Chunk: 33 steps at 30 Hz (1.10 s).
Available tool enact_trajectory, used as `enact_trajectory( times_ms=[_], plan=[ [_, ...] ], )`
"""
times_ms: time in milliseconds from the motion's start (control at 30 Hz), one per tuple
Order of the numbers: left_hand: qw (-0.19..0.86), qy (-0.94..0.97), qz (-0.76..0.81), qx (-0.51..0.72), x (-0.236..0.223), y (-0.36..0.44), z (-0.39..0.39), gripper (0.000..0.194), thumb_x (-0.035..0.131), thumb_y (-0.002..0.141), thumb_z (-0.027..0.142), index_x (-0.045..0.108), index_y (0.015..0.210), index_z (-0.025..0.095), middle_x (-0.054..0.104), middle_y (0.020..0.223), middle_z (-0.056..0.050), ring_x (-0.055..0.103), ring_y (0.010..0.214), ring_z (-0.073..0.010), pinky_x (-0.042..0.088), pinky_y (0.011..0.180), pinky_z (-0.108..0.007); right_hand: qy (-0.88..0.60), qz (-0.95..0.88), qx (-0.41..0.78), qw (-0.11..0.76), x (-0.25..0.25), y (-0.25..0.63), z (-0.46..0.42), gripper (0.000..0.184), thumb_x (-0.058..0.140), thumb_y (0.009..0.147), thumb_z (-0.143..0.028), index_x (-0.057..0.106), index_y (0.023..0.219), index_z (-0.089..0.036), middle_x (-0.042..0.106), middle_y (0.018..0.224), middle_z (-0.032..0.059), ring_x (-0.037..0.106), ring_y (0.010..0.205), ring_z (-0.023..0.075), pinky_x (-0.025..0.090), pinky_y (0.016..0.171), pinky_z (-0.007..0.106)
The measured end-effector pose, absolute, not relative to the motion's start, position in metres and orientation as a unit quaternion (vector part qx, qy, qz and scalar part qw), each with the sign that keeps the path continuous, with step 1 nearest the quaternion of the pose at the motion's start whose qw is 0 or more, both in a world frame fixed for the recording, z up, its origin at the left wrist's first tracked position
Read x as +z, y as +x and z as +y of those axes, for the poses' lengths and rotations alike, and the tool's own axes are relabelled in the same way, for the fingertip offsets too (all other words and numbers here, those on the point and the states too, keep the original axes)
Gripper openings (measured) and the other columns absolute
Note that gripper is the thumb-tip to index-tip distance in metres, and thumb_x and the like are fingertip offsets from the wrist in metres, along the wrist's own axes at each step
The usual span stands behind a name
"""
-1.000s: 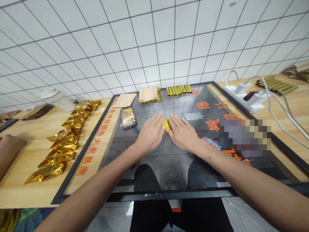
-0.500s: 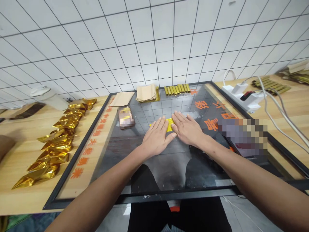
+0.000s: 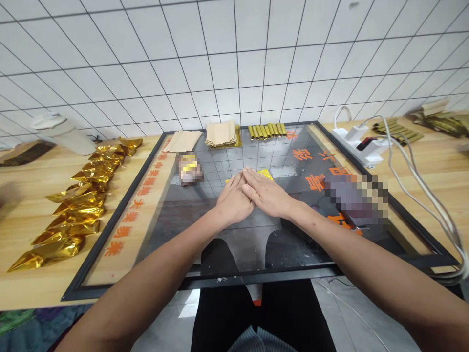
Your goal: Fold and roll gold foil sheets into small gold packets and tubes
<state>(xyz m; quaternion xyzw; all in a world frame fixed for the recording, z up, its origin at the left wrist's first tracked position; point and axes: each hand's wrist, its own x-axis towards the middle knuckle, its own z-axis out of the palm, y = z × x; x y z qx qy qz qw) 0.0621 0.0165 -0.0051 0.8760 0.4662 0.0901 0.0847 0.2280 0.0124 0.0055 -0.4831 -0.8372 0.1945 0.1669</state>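
Note:
A yellow sheet or foil piece (image 3: 266, 174) lies on the glass panel (image 3: 234, 249), mostly covered by my hands. Its edges peek out beyond my fingers on both sides. My left hand (image 3: 235, 201) rests flat over its left part, fingers stretched forward. Partly on top of it lies my right hand (image 3: 266, 193), also flat, its fingers overlapping the left ones. Both palms face down. Whether anything else is under them is hidden.
Gold foil packets (image 3: 76, 210) line the wooden table at left. Along the panel's back edge are brown paper pieces (image 3: 221, 134) and short golden rolls (image 3: 267, 131). A power strip (image 3: 361, 144) with cables stands at right. A blurred dark item (image 3: 355, 198) lies near my right forearm.
My right hand has moved left onto my left hand, so the two now overlap. Before, they lay side by side with yellow showing between them. The view has shifted slightly.

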Motion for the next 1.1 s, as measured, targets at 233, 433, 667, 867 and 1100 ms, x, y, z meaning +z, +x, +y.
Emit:
enact_trajectory(
  times_ms=[233,433,667,867,1100],
  plan=[
    [0.099,0.866,0.482,0.083,-0.001,0.065,0.016,0.082,0.038,0.106,0.051,0.019,0.173,0.007,0.021,0.18,-0.018,0.02,0.169,-0.0322,0.02,0.137,-0.052,-0.505,-0.837,0.158,0.139,-0.001,0.241,0.024,0.085,0.014,0.111,-0.063,0.028,0.172,-0.007,0.024,0.179,0.0168,0.02,0.168,0.0274,0.017,0.136,0.053],
    [0.098,0.866,0.483,0.083,0.0,0.065,0.016,0.081,0.036,0.107,0.053,0.02,0.173,0.008,0.02,0.18,-0.018,0.02,0.168,-0.0322,0.021,0.137,-0.053,-0.506,-0.838,0.15,0.138,-0.002,0.239,0.024,0.082,0.015,0.111,-0.061,0.028,0.173,-0.009,0.025,0.179,0.0169,0.021,0.168,0.0274,0.018,0.135,0.053],
    [0.106,0.864,0.486,0.076,0.005,0.062,0.013,0.083,0.041,0.106,0.052,0.018,0.174,0.01,0.021,0.18,-0.017,0.021,0.168,-0.0309,0.023,0.136,-0.051,-0.513,-0.834,0.143,0.143,-0.001,0.235,0.021,0.085,0.015,0.11,-0.064,0.031,0.172,-0.009,0.027,0.178,0.0166,0.023,0.167,0.0279,0.018,0.136,0.052],
    [0.093,0.867,0.483,0.076,0.002,0.06,0.013,0.08,0.04,0.107,0.047,0.019,0.174,0.009,0.021,0.181,-0.016,0.022,0.168,-0.0311,0.023,0.137,-0.05,-0.513,-0.834,0.142,0.142,-0.001,0.233,0.02,0.083,0.016,0.112,-0.061,0.03,0.171,-0.005,0.026,0.178,0.018,0.023,0.167,0.026,0.017,0.136,0.049],
    [0.085,0.87,0.478,0.083,0.004,0.061,0.014,0.075,0.039,0.109,0.047,0.023,0.173,0.012,0.025,0.179,-0.016,0.025,0.167,-0.0307,0.026,0.136,-0.052,-0.52,-0.83,0.145,0.141,0.003,0.232,0.018,0.08,0.016,0.112,-0.059,0.034,0.171,-0.008,0.026,0.179,0.0161,0.024,0.167,0.0273,0.019,0.136,0.049]
  ],
)
